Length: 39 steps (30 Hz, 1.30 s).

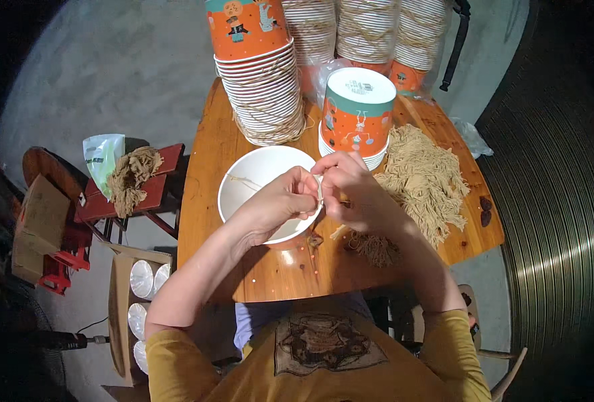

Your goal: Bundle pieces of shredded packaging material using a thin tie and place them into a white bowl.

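Observation:
A white paper bucket (246, 184) with an orange outside lies open-mouthed on the wooden table (210, 154) in front of me. My left hand (280, 201) grips its right rim, fingers pinched on a thin tan string. My right hand (350, 184) meets it at the rim, also pinching the string. A short length of string (243, 181) crosses the bucket's inside. A pile of tan string pieces (424, 177) lies just right of my right hand.
Tall stacks of orange-and-white buckets (263, 94) tied with string stand at the table's far side, one upturned stack (358, 110) near my hands. A red stool (156, 184) at left carries a string bundle and a bag. A cardboard box (119, 295) of lids sits below left.

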Each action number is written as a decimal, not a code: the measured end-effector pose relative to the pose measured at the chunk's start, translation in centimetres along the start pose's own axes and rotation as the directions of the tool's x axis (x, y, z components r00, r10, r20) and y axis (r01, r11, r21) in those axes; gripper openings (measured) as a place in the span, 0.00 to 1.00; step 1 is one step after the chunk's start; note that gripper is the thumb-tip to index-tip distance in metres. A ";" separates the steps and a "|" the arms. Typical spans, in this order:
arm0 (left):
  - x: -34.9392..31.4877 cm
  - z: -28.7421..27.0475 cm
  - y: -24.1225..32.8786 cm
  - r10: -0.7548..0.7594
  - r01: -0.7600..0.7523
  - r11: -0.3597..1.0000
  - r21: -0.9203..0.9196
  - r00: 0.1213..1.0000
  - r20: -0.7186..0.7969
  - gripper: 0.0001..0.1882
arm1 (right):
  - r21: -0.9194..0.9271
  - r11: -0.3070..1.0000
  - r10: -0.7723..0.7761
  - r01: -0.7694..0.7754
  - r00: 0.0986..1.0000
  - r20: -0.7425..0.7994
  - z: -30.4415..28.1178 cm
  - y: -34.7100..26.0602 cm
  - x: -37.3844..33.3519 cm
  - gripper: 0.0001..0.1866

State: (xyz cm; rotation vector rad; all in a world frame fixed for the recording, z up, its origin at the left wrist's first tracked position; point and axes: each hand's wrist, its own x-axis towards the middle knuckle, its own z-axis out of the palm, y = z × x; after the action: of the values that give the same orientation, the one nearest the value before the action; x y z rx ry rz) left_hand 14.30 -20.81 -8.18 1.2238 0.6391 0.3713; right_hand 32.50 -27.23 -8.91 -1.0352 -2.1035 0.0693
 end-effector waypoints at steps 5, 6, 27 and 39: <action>-0.3 0.0 -0.1 0.029 -0.030 0.999 0.043 0.999 0.013 0.14 | 0.345 0.933 0.123 -0.099 0.991 -0.049 1.1 0.3 -0.6 0.08; -0.4 -0.1 -0.2 0.028 -0.029 0.999 0.042 1.000 0.013 0.14 | 0.354 0.929 0.134 -0.110 0.990 -0.046 1.1 0.2 -0.6 0.08; -2.3 -0.9 0.0 0.020 -0.037 0.984 0.175 0.995 0.098 0.15 | 0.513 0.858 0.005 0.015 0.999 -0.038 1.8 0.5 -0.4 0.07; -2.7 -0.4 0.5 0.006 -0.026 0.977 0.213 0.996 0.094 0.16 | 0.713 0.658 0.110 -0.242 0.968 0.227 0.8 0.0 -0.1 0.05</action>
State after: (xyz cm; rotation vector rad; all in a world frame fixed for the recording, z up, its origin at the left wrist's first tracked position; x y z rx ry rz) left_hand 12.02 -21.96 -7.08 1.4437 0.6007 0.2619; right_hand 31.99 -27.09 -9.51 -0.7219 -1.8119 1.0609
